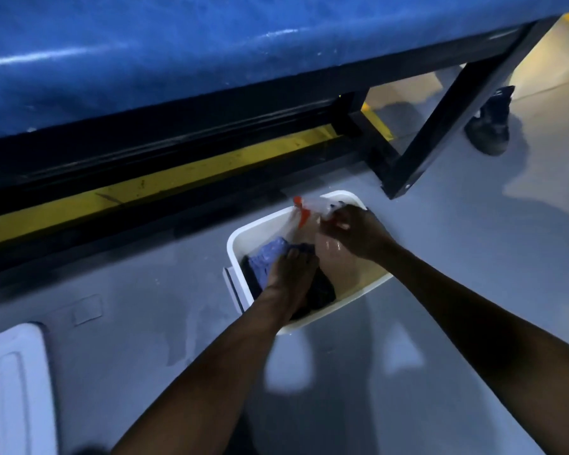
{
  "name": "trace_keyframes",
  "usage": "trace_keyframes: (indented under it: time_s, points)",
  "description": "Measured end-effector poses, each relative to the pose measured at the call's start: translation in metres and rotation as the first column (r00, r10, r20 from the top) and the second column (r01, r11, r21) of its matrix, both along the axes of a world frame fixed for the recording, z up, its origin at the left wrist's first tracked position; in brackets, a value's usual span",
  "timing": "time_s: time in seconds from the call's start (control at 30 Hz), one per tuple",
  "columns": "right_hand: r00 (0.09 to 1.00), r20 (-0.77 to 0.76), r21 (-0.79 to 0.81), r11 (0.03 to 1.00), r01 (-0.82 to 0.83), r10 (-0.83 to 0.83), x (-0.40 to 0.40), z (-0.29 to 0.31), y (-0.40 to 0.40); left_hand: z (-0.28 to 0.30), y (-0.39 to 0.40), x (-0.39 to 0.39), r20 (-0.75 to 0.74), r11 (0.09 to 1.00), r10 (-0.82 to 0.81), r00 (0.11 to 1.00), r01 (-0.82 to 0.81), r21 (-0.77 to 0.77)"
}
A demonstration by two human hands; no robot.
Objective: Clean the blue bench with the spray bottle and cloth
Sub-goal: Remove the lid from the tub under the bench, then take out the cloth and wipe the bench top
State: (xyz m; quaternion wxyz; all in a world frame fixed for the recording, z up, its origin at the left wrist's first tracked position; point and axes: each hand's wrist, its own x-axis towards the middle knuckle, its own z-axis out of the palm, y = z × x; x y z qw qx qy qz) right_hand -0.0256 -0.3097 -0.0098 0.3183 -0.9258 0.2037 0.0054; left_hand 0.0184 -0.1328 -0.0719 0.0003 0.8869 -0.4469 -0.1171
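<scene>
The blue bench (151, 50) fills the top of the view, its padded top glossy, on a black metal frame (440, 119). Below it on the grey floor stands a white bin (240, 234). Both my hands reach into the bin. My left hand (291, 270) presses on a blue cloth (268, 259) lying in the bin's left part. My right hand (355, 234) is closed around the neck of a clear spray bottle (312, 208) with a red and white trigger head, which leans against the bin's far rim. Dark fabric lies under my left wrist.
A yellow floor stripe (165, 188) runs under the bench. A white lid or tray (17, 382) lies at the lower left. A person's dark shoe (491, 123) stands on the floor to the right of the bench leg. Bare grey floor surrounds the bin.
</scene>
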Motion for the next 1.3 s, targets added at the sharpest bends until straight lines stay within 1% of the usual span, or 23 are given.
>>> trace_keyframes:
  time_s: [0.03, 0.07, 0.1, 0.13, 0.2, 0.23, 0.27, 0.33, 0.4, 0.47, 0.5, 0.53, 0.6, 0.67, 0.73, 0.77, 0.87, 0.93, 1.0, 1.1, 1.17, 1.27, 1.3]
  points:
    - [0.998, 0.047, 0.035, 0.998, 0.044, -0.045, -0.001, 0.007, -0.001, -0.002, 0.0, 0.004, 0.085, 0.998, -0.055, 0.995, 0.053, 0.022]
    - [0.993, 0.083, 0.07, 0.994, 0.082, -0.087, -0.002, 0.015, -0.001, 0.013, 0.0, 0.003, 0.116, 0.985, -0.111, 0.987, 0.094, 0.143]
    - [0.985, 0.115, 0.096, 0.989, 0.115, -0.125, -0.002, 0.021, -0.002, 0.019, -0.001, 0.003, 0.137, 0.976, -0.188, 0.973, 0.169, 0.139]
    - [0.977, 0.137, 0.129, 0.981, 0.148, -0.165, -0.003, 0.027, -0.002, 0.03, 0.0, 0.003, 0.104, 0.981, -0.176, 0.979, 0.166, 0.097]
    - [0.951, 0.192, 0.225, 0.954, 0.198, -0.242, -0.006, 0.04, -0.002, 0.042, 0.007, 0.003, -0.044, 0.99, -0.12, 0.992, 0.123, 0.062]
    - [0.941, 0.212, 0.263, 0.943, 0.204, -0.262, -0.008, 0.047, -0.001, 0.042, 0.012, 0.004, -0.053, 0.992, -0.117, 0.992, 0.119, 0.029]
    - [0.936, 0.229, 0.298, 0.935, 0.192, -0.266, -0.01, 0.058, 0.001, 0.046, 0.019, 0.004, -0.12, 0.996, -0.093, 0.988, 0.091, -0.016]
    - [0.917, 0.298, 0.397, 0.908, 0.134, -0.266, -0.013, 0.079, 0.004, 0.066, 0.032, 0.005, -0.386, 0.974, -0.007, 0.922, -0.081, -0.212]
    - [0.887, 0.387, 0.443, 0.894, 0.062, -0.253, -0.015, 0.1, 0.006, 0.1, 0.05, 0.007, -0.529, 0.929, 0.043, 0.848, -0.229, -0.292]
    - [0.867, 0.45, 0.412, 0.911, 0.013, -0.216, -0.013, 0.119, 0.01, 0.131, 0.079, 0.013, -0.635, 0.837, 0.062, 0.77, -0.386, -0.387]
    - [0.865, 0.465, 0.386, 0.923, -0.006, -0.189, -0.013, 0.128, 0.013, 0.142, 0.096, 0.016, -0.663, 0.768, 0.046, 0.747, -0.451, -0.455]
    - [0.874, 0.461, 0.353, 0.935, -0.022, -0.153, -0.011, 0.133, 0.017, 0.154, 0.115, 0.02, -0.696, 0.673, 0.055, 0.716, -0.542, -0.504]
    - [0.914, 0.397, 0.279, 0.96, -0.037, -0.08, -0.007, 0.143, 0.033, 0.17, 0.161, 0.029, -0.762, 0.462, 0.112, 0.638, -0.712, -0.528]
    - [0.939, 0.343, 0.215, 0.974, -0.07, -0.008, -0.004, 0.149, 0.051, 0.177, 0.204, 0.037, -0.795, 0.288, 0.158, 0.586, -0.797, -0.531]
    - [0.952, 0.303, 0.228, 0.968, -0.11, 0.037, 0.005, 0.146, 0.075, 0.178, 0.255, 0.042, -0.794, 0.189, 0.206, 0.571, -0.82, -0.54]
    - [0.949, 0.313, 0.269, 0.954, -0.135, 0.046, 0.013, 0.143, 0.091, 0.175, 0.28, 0.042, -0.796, 0.155, 0.243, 0.554, -0.833, -0.532]
    - [0.94, 0.337, 0.315, 0.935, -0.163, 0.051, 0.037, 0.128, 0.149, 0.162, 0.342, 0.04, -0.763, 0.039, 0.417, 0.495, -0.848, -0.529]
    - [0.936, 0.349, 0.349, 0.919, -0.183, 0.054, 0.054, 0.116, 0.182, 0.157, 0.374, 0.041, -0.704, 0.06, 0.495, 0.509, -0.829, -0.557]
    - [0.936, 0.344, 0.363, 0.91, -0.203, 0.071, 0.072, 0.103, 0.211, 0.151, 0.397, 0.043, -0.628, 0.141, 0.555, 0.546, -0.805, -0.576]
    - [0.926, 0.356, 0.24, 0.947, -0.216, 0.121, 0.091, 0.077, 0.246, 0.121, 0.424, 0.054, -0.481, 0.252, 0.657, 0.581, -0.77, -0.586]
    - [0.939, 0.333, 0.2, 0.967, -0.159, 0.085, 0.097, 0.059, 0.265, 0.09, 0.438, 0.065, -0.404, 0.292, 0.729, 0.552, -0.785, -0.546]
    - [0.971, 0.239, 0.139, 0.989, -0.046, 0.012, 0.105, 0.033, 0.285, 0.04, 0.455, 0.078, -0.375, 0.281, 0.817, 0.439, -0.87, -0.405]
    - [0.976, 0.216, 0.109, 0.993, -0.032, 0.008, 0.106, 0.023, 0.289, 0.024, 0.458, 0.079, -0.366, 0.296, 0.83, 0.421, -0.888, -0.351]
